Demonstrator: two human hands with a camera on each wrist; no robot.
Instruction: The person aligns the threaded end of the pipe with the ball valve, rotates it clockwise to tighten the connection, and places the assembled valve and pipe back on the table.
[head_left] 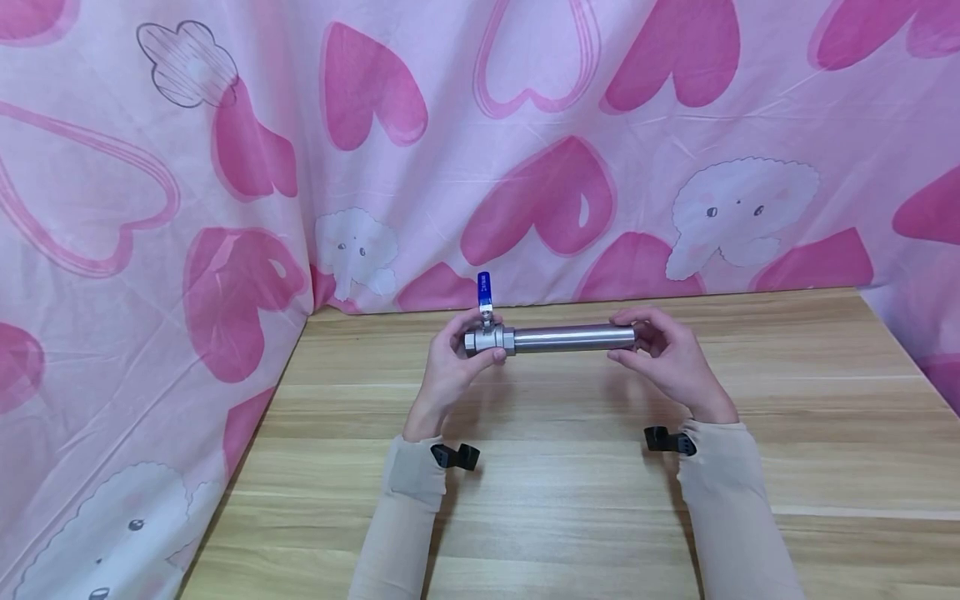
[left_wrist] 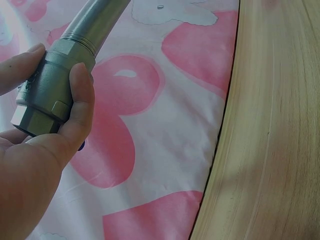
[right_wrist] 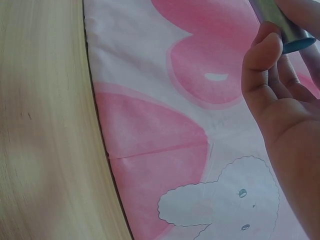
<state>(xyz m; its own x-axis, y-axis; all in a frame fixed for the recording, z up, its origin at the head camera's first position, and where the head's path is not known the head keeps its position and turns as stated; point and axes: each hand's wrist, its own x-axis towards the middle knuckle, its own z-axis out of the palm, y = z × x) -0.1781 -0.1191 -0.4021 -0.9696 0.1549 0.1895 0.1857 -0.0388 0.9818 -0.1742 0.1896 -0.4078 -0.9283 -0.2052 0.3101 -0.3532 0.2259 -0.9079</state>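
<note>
A steel ball valve [head_left: 489, 338] with a blue lever handle [head_left: 484, 290] is joined to a straight metal pipe [head_left: 573, 337], held level above the table. My left hand [head_left: 453, 358] grips the valve body between thumb and fingers, and the lever points up and away. At the pipe's other end, my right hand [head_left: 671, 358] pinches the pipe with thumb and fingers. In the left wrist view, the valve's hexagonal end [left_wrist: 35, 120] faces the palm, and some threads show where the pipe enters. The right wrist view shows the pipe's open end [right_wrist: 299, 45] between the fingers.
Beneath the hands lies a wood-grain table [head_left: 540, 500]. A pink fabric with hearts and fluffy animals [head_left: 420, 192] hangs along its back and left edges. Black wrist mounts [head_left: 456, 456] are strapped over both beige sleeves.
</note>
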